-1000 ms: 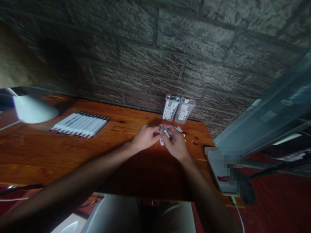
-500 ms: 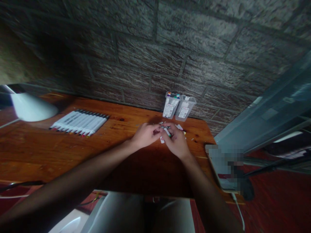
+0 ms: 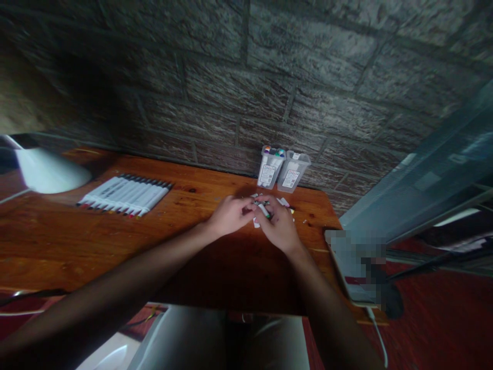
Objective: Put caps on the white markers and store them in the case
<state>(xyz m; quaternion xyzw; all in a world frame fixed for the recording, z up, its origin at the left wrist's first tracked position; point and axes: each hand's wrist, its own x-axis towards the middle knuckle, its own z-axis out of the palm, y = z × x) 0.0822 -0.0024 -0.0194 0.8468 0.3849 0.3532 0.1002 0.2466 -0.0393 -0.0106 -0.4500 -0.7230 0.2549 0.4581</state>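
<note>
My left hand [image 3: 232, 216] and my right hand [image 3: 278, 221] meet over the right part of the table, fingers curled and fingertips nearly touching. A white marker piece with a green end [image 3: 264, 210] shows between the thumb and fingers of my right hand. My left hand's thumb and index finger are pinched beside it; what they grip is hidden. Around and under the hands lie several small white pieces with coloured ends, such as one white piece [image 3: 284, 202]; they look like marker caps. Left of the hands, white markers [image 3: 125, 195] lie side by side in a row.
Behind the hands stand two clear plastic boxes by the stone wall: the left box [image 3: 267, 174] holds several markers, the right box [image 3: 290, 177] shows a label. A white lamp base [image 3: 52, 172] is at far left. A blurred-out device [image 3: 354, 267] with a cable lies at the right edge.
Both hands stay in almost the same place and pose. The markers, boxes and small pieces lie as before.
</note>
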